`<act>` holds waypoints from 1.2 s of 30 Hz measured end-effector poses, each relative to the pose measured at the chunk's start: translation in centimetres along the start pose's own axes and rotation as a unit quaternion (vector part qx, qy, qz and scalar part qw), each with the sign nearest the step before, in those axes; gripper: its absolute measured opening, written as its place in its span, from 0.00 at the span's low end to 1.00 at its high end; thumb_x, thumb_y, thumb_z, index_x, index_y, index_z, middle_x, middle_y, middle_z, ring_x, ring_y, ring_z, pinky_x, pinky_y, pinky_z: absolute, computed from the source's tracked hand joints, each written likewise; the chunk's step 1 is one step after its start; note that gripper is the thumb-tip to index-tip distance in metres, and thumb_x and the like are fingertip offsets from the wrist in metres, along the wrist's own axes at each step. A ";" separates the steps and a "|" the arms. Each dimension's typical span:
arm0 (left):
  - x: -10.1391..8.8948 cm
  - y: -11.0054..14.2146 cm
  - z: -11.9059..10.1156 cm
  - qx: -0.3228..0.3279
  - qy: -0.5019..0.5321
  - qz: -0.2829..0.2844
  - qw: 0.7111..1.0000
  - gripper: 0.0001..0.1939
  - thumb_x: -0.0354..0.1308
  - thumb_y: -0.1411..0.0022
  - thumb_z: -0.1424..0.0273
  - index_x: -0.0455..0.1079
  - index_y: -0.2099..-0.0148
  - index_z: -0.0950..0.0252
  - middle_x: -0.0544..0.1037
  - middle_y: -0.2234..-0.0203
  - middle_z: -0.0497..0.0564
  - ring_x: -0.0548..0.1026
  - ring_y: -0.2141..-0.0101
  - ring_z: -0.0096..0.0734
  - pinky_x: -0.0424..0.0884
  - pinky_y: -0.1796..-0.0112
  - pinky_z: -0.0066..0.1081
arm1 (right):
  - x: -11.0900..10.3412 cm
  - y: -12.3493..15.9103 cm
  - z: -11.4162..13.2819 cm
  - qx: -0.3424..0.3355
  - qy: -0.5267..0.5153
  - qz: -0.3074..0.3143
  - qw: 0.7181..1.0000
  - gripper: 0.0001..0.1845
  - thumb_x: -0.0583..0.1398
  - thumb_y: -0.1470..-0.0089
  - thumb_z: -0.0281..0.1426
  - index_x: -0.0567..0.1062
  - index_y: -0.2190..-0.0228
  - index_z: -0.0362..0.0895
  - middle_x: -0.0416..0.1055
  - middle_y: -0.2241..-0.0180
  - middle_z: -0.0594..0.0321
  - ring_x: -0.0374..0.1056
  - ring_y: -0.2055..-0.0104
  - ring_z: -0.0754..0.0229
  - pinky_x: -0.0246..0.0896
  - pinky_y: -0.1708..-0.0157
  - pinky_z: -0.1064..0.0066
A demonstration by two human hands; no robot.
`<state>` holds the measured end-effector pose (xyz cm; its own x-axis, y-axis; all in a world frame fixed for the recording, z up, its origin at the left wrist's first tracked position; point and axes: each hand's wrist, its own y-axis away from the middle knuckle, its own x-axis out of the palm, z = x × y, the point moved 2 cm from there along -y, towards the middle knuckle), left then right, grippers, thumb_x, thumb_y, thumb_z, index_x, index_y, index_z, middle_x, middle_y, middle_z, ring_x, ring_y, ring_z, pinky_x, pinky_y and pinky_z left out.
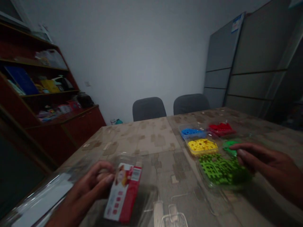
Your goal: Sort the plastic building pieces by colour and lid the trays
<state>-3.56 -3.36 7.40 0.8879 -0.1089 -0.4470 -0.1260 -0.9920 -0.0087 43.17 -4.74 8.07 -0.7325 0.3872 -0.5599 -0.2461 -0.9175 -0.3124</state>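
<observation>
My left hand [94,183] is closed, with curled fingers and thumb at the left side of a clear plastic container [123,154]. A red and white printed box [124,192] with a barcode is in or behind that clear plastic, right beside my fingertips. My right hand [262,160] hovers over a clear tray of light green plastic pieces [220,168], thumb and fingers pinched together. Whatever is between those fingertips, if anything, is too small to make out. Just behind the fingertips sits a tray of darker green pieces [230,146].
Trays of yellow pieces [202,145], blue pieces [191,132] and red pieces [221,127] stand farther back on the patterned tablecloth [146,138]. Clear plastic with a white sheet [47,198] lies at the near left. Two dark chairs [149,108] stand behind the table.
</observation>
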 end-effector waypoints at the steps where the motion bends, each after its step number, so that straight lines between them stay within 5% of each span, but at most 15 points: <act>1: 2.6 -0.7 -1.3 -0.013 0.064 0.044 0.997 0.15 0.52 0.39 0.52 0.64 0.61 0.58 0.73 0.75 0.42 0.72 0.73 0.30 0.71 0.72 0.29 | 0.6 0.2 0.3 0.002 -0.013 0.016 1.000 0.17 0.58 0.50 0.46 0.77 0.66 0.48 0.74 0.77 0.60 0.69 0.77 0.57 0.61 0.79 0.71; 4: 9.1 -2.5 -3.5 -0.042 0.193 0.131 0.972 0.16 0.60 0.43 0.55 0.62 0.64 0.61 0.71 0.80 0.40 0.66 0.80 0.22 0.60 0.78 0.21 | 2.2 1.2 0.5 0.000 -0.031 0.072 0.997 0.17 0.56 0.47 0.46 0.77 0.66 0.47 0.73 0.78 0.61 0.68 0.77 0.57 0.61 0.79 0.70; 7: 13.3 -3.8 -3.7 -0.057 0.251 0.180 0.949 0.19 0.64 0.47 0.56 0.61 0.65 0.62 0.71 0.82 0.42 0.65 0.82 0.22 0.58 0.80 0.22 | 3.3 2.2 0.4 0.009 -0.065 0.137 0.988 0.20 0.56 0.45 0.46 0.76 0.60 0.46 0.75 0.71 0.59 0.69 0.75 0.57 0.63 0.78 0.69; 11: 16.2 -4.4 -3.7 -0.046 0.252 0.222 0.941 0.20 0.64 0.48 0.54 0.62 0.68 0.64 0.71 0.85 0.43 0.64 0.84 0.21 0.55 0.81 0.22 | 4.0 3.1 0.9 0.004 -0.072 0.186 0.980 0.21 0.54 0.41 0.44 0.74 0.53 0.46 0.75 0.66 0.58 0.69 0.71 0.58 0.63 0.74 0.68; 16: 18.6 -3.3 -3.8 -0.038 0.237 0.248 0.939 0.24 0.67 0.54 0.50 0.65 0.70 0.64 0.65 0.87 0.40 0.58 0.85 0.19 0.52 0.81 0.23 | 5.7 5.0 1.8 -0.042 -0.047 0.244 0.968 0.17 0.56 0.44 0.38 0.74 0.53 0.48 0.73 0.73 0.61 0.68 0.72 0.58 0.60 0.74 0.70; 20: 19.4 -2.2 -2.7 -0.018 0.197 0.317 0.927 0.24 0.65 0.53 0.48 0.68 0.71 0.65 0.58 0.87 0.37 0.51 0.84 0.18 0.45 0.82 0.24 | 7.4 7.5 1.8 -0.049 -0.041 0.295 0.953 0.19 0.58 0.49 0.31 0.74 0.54 0.51 0.71 0.77 0.64 0.64 0.76 0.60 0.57 0.76 0.72; 24: 18.6 -1.8 -1.3 -0.025 0.191 0.372 0.908 0.22 0.64 0.49 0.51 0.70 0.66 0.66 0.62 0.84 0.39 0.53 0.83 0.17 0.44 0.81 0.24 | 8.0 8.3 2.0 -0.021 -0.041 0.328 0.944 0.12 0.58 0.51 0.28 0.73 0.62 0.49 0.66 0.78 0.68 0.60 0.76 0.63 0.53 0.76 0.74; 28: 17.3 -2.2 0.0 -0.057 0.224 0.355 0.906 0.24 0.69 0.53 0.53 0.69 0.62 0.65 0.64 0.83 0.39 0.54 0.83 0.16 0.47 0.82 0.21 | 7.9 7.3 2.1 0.009 -0.101 0.347 0.932 0.07 0.57 0.49 0.33 0.68 0.65 0.47 0.57 0.81 0.73 0.54 0.79 0.65 0.46 0.79 0.75; 36: 16.8 -2.4 1.0 -0.099 0.293 0.296 0.904 0.22 0.71 0.54 0.58 0.68 0.63 0.65 0.74 0.80 0.46 0.71 0.81 0.22 0.66 0.81 0.20 | 7.0 6.0 1.7 0.037 -0.145 0.308 0.939 0.21 0.57 0.48 0.38 0.67 0.52 0.46 0.57 0.79 0.71 0.54 0.79 0.65 0.48 0.79 0.74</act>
<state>11.17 -2.72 -1.00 0.7793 -0.5826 0.2309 -0.6264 -0.7341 0.2619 35.52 -7.72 3.59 -0.8902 -0.2511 -0.3802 0.2459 -0.9672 0.0632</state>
